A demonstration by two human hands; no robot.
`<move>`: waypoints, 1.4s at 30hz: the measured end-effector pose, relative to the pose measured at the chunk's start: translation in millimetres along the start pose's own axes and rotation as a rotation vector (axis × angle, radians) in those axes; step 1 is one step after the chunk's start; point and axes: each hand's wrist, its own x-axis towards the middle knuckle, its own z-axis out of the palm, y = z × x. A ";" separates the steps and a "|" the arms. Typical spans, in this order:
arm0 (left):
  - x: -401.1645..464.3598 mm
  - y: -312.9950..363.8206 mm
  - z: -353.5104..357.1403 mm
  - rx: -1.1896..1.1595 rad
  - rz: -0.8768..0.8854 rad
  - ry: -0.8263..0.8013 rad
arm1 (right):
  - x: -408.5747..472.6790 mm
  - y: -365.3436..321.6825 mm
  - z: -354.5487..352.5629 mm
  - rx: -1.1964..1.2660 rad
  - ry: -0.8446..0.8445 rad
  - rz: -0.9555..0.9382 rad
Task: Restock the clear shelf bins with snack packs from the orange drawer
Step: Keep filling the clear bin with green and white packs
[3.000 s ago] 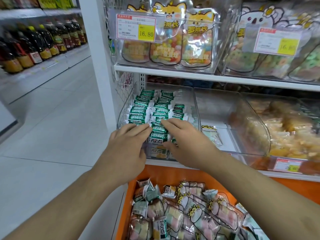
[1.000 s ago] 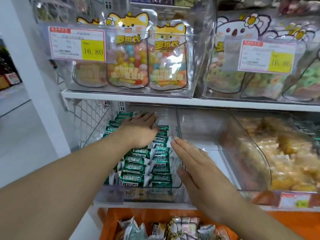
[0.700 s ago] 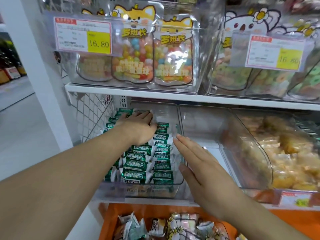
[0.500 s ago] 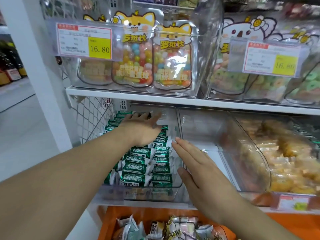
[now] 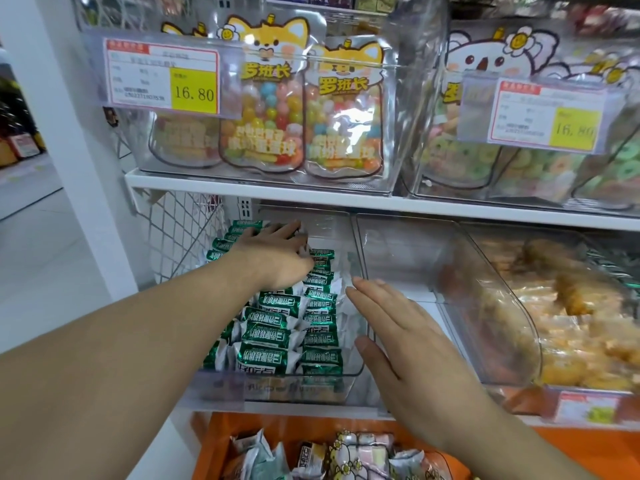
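Note:
A clear shelf bin (image 5: 277, 389) on the middle shelf holds rows of green-and-white snack packs (image 5: 270, 336). My left hand (image 5: 273, 256) lies flat on the packs at the back of this bin, fingers spread. My right hand (image 5: 391, 327) is open, palm down, fingers straight, along the bin's right wall. Below, the orange drawer (image 5: 214, 441) stands pulled out, with mixed snack packs (image 5: 346, 455) lying loose in it. The bin to the right (image 5: 398, 244) looks nearly bare.
A third clear bin (image 5: 554, 323) at right holds yellow-orange wrapped snacks. The upper shelf (image 5: 311, 197) carries bins of candy bags with 16.80 price tags (image 5: 162, 79). A white post (image 5: 69, 143) and wire mesh (image 5: 180, 230) bound the left side; aisle floor lies beyond.
My left hand has shifted slightly over the back rows of green packs, fingers spreading. My right hand stays flat beside the bin. Three seconds ago both hands were at the bin's front.

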 end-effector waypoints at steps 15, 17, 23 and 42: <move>-52.2 18.6 -12.1 -0.049 0.102 0.095 | -10.4 -5.7 -9.6 -0.003 -0.059 -0.014; -76.0 24.8 -12.0 -0.099 0.120 0.123 | -21.6 -6.2 -14.5 0.023 -0.062 -0.013; -167.5 60.8 1.9 -0.302 0.212 0.281 | -68.6 -11.8 -32.8 0.134 -0.023 -0.017; -286.8 58.4 250.4 -0.450 -0.030 -0.325 | -209.6 22.8 103.9 0.234 -0.558 0.276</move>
